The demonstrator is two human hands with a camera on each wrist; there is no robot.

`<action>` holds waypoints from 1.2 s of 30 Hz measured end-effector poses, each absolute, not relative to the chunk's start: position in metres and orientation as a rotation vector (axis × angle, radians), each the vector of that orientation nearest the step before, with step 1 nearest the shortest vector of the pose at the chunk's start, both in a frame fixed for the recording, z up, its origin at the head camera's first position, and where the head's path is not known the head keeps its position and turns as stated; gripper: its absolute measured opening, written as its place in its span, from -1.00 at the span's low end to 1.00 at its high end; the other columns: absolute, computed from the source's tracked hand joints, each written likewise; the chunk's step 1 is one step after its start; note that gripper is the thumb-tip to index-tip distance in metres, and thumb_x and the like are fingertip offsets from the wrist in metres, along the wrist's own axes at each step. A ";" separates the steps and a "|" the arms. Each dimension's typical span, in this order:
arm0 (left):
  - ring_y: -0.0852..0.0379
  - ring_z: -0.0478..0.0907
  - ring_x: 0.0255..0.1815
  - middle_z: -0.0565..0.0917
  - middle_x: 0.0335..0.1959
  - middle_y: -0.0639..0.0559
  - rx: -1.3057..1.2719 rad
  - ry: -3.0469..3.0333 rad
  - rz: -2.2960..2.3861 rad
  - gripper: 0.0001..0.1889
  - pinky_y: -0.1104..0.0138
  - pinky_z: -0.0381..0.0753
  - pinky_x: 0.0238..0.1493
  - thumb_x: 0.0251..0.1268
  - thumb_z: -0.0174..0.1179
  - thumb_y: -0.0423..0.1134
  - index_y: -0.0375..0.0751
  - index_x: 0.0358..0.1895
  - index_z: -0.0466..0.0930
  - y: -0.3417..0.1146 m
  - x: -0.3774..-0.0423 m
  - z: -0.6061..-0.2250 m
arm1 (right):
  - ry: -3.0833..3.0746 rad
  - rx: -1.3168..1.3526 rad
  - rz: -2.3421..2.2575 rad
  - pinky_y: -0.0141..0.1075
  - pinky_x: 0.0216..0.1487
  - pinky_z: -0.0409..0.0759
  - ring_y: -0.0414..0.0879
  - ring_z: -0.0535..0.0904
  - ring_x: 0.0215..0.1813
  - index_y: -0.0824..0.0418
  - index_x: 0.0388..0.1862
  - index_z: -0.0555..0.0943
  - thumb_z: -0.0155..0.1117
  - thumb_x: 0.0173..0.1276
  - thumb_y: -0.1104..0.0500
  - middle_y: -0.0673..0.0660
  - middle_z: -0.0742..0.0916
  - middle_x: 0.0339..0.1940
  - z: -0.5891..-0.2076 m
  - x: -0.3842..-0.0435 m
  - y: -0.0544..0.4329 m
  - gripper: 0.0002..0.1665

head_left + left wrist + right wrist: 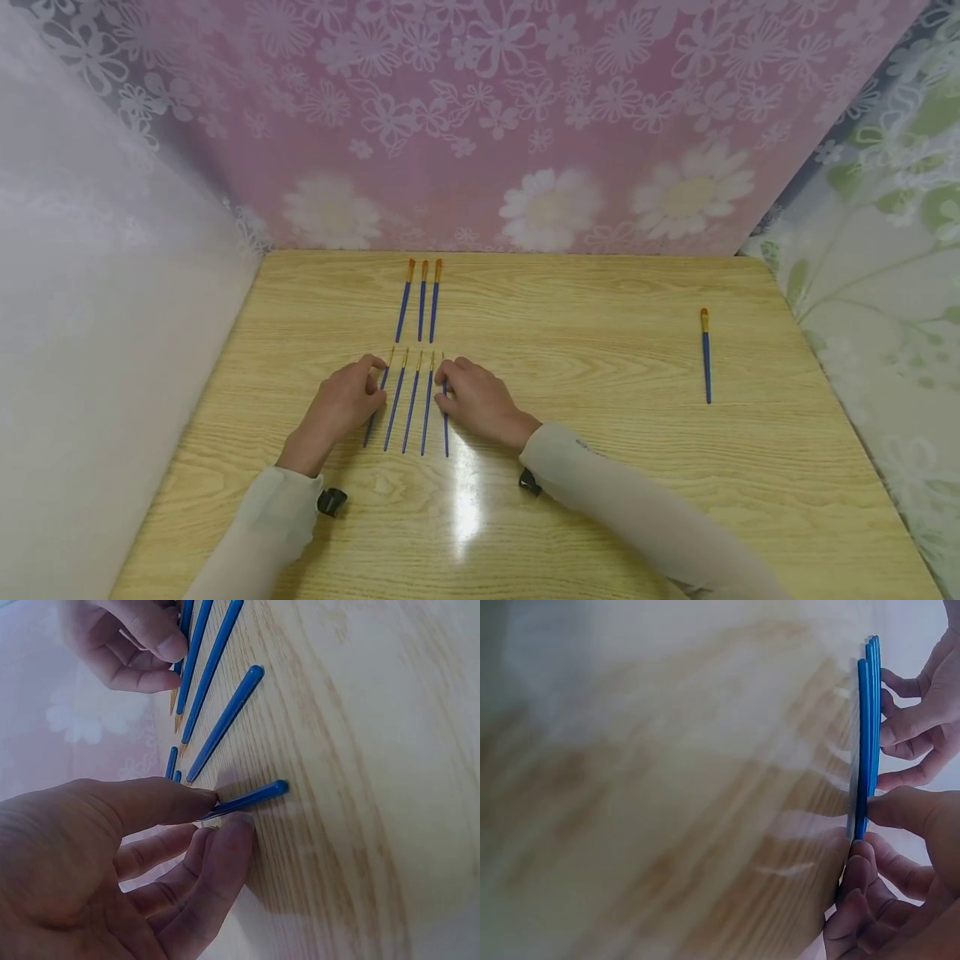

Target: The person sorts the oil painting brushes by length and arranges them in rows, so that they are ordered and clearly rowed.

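Five thin blue paintbrushes (410, 402) lay in a near row on the wooden table (600, 467), bristle tips pointing away, handles toward the person.

Left hand (341, 404) sat at left end of row, thumb and fingers pinching the outermost brush (377, 400); left wrist view confirmed it: thumb above, fingertips (232, 836) below the handle (251, 799), fingers only partly curled, rest of hand resting on the table.

Right hand (480, 402) sat at right end of row, fingers bent, thumb and fingertip touching the rightmost brush (445, 412). Right wrist view showed brushes edge-on, stacked in line, thumb (900, 810) against the nearest handle (862, 750); full grip or mere contact could not be told.

Three middle brushes lay untouched between the hands, roughly parallel, slightly apart.

Second group of three thicker brushes (421, 300) lay farther back, just beyond the near row, side by side, orange bristles away.

One lone brush (706, 354) lay well apart near the right edge, same orientation.

Pink floral curtain (480, 125) hung behind the table.
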State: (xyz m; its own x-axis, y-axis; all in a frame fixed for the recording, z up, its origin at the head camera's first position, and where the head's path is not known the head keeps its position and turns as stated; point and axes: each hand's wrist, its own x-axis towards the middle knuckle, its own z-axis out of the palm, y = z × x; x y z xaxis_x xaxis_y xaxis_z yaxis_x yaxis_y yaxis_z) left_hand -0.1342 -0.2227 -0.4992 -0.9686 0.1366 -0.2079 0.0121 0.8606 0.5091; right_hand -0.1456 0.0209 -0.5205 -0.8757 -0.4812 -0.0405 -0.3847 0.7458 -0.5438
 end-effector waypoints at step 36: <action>0.00 0.62 -0.22 0.75 -0.14 -0.14 0.119 2.790 0.748 -0.50 0.06 0.66 -0.10 0.49 0.28 -0.30 -0.30 0.43 0.52 -0.221 -0.135 -0.504 | 2.772 -0.499 -1.005 -0.15 -0.08 0.64 -0.08 0.63 -0.14 0.17 0.14 0.71 0.32 0.62 0.00 0.04 0.72 -0.12 -0.501 -0.166 0.082 -0.68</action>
